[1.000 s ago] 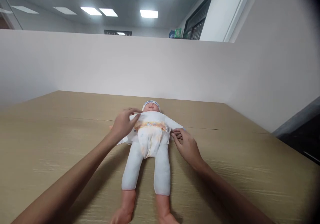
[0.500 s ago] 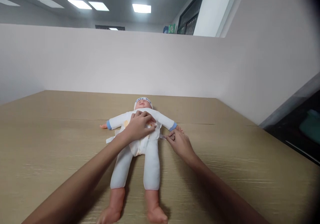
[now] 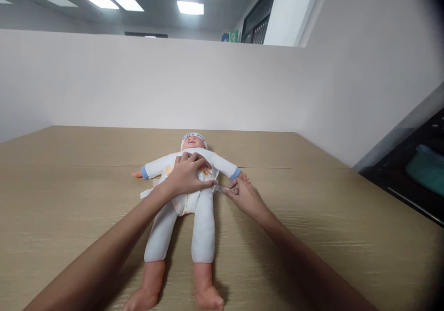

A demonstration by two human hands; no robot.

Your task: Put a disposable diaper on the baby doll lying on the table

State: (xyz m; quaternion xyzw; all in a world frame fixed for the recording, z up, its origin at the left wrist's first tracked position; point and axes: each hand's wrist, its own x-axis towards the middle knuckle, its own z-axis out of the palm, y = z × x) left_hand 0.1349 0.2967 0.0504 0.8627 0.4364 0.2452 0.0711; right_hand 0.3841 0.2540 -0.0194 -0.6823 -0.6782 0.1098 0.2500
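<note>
One diaper is set on one doll, which is laid face up on the surface, head at the far end. The front of the diaper appears to be brought up already; the fastening is judged not yet done, since neither of the two tabs seen is pressed down. The right tab is pinched at its outer end by the thumb and fingers of the right hand and held out from the diaper's side. The left tab is left loose on the opposite side, gripped by neither hand. The diaper's front is partly covered by the left hand, which is spread, thumb apart from fingers (what lies beneath its palm cannot be told). On the doll, two blue cuffs, two bare feet and one lettered headpiece are counted. The surface is backed by a pale wall, above which five ceiling lights are seen.
</note>
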